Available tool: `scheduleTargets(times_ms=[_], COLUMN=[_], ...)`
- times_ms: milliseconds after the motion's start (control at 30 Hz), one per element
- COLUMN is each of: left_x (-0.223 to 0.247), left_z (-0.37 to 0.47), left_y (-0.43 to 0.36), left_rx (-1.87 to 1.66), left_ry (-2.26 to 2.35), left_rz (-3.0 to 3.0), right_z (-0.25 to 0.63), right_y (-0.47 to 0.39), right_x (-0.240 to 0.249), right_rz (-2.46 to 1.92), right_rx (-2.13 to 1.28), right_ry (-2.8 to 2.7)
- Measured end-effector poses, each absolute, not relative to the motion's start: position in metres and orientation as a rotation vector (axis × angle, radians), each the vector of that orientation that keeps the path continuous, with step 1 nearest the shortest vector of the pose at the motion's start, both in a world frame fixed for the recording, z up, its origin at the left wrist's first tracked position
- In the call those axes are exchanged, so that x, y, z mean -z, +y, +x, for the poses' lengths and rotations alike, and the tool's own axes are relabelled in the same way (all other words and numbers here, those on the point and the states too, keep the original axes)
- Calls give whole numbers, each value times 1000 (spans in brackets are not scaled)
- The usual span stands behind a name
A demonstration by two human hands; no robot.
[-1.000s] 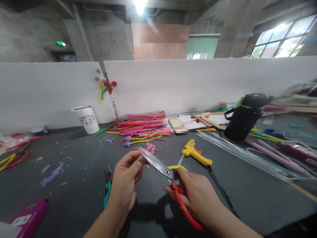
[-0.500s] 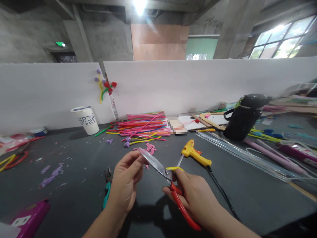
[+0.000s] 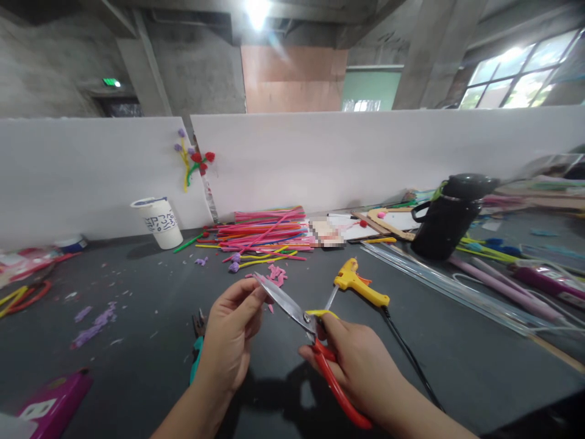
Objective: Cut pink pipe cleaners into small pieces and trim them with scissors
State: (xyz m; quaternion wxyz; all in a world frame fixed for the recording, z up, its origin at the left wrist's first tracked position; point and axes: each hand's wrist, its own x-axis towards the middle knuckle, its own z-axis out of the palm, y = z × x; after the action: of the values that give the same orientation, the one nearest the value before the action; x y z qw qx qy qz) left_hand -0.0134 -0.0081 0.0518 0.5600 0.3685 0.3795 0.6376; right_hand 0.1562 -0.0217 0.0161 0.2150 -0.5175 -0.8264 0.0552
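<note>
My right hand is wrapped round the red-handled scissors, whose blades point up and to the left. Thumb and fingertips of my left hand are pinched together at the blade tip, on what looks like a small pink piece, mostly hidden. A yellow strip shows by the scissors' pivot at my right hand; whether it is held I cannot tell. Just beyond the blade tip lie short pink cut pieces. Teal-handled pliers rest beside my left wrist, partly covered by it.
A yellow glue gun with a black cord lies beyond my right hand. Farther back are bundled pink and red pipe cleaners, a white cup and a black jug. Purple scraps lie at left, near a purple box.
Almost nothing differs. The scissors and both hands have shifted very slightly to the left, and the blades look about as closed as before.
</note>
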Motion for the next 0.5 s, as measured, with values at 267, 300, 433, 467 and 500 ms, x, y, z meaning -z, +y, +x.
scheduleTargets(times_ms=[267, 300, 433, 467, 500], left_x=[-52, -51, -48, -47, -45], left_z=[-16, -16, -12, -11, -9], left_y=[-7, -6, -6, -7, -7], left_rx=[-1480, -1463, -1237, -1158, -1083], left_ry=[904, 910, 893, 879, 865], left_rz=[955, 965, 1006, 1018, 1029], right_z=[156, 156, 153, 152, 151], right_y=[-22, -21, -18, -17, -16], right_x=[-18, -19, -23, -25, -27], right_rz=[-1432, -1432, -1362, -1334, -1306], right_rx=[-228, -286, -680, -805, -930], right_ry=[-2242, -2223, -2018, -1925, -1821])
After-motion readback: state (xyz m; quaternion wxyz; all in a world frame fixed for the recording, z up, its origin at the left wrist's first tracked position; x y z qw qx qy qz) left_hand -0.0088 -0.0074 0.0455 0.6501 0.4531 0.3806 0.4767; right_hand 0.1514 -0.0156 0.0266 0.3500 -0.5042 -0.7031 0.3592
